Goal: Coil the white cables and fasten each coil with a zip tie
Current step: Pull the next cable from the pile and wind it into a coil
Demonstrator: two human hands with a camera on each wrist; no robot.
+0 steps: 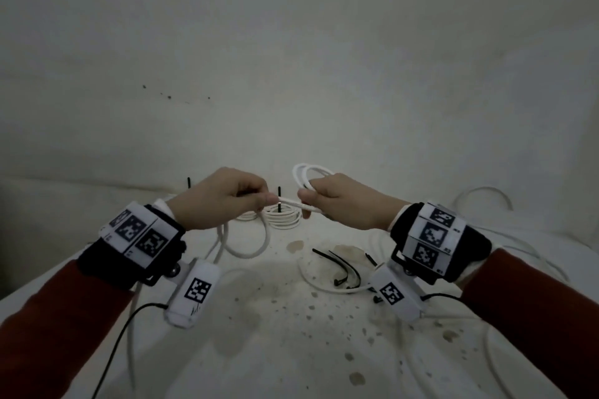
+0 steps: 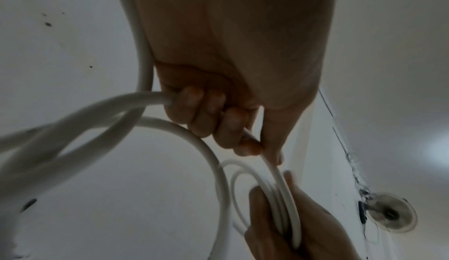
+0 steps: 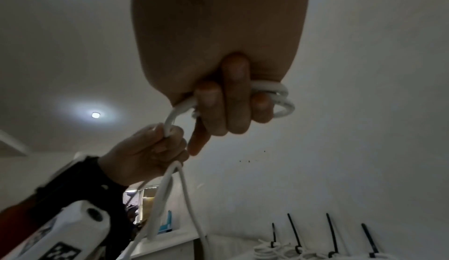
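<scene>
Right hand (image 1: 337, 201) is clenched round the half-made coil (image 1: 309, 176), loops poking out at its 11 o'clock, pinned so they can't spring apart. Left hand (image 1: 223, 197) pinches the white cable (image 1: 293, 203) at the coil's 9 o'clock, feeding slack that droops to the table (image 1: 275, 334). Loose zip ties (image 1: 343, 267) wait at 6 o'clock. Loop count, probably three, is hidden by fingers.

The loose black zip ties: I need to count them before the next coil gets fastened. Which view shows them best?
Head view: the loose black zip ties lie on the table, near the right hand. Neither wrist view shows them; the right wrist view shows only ties already on finished coils.
</scene>
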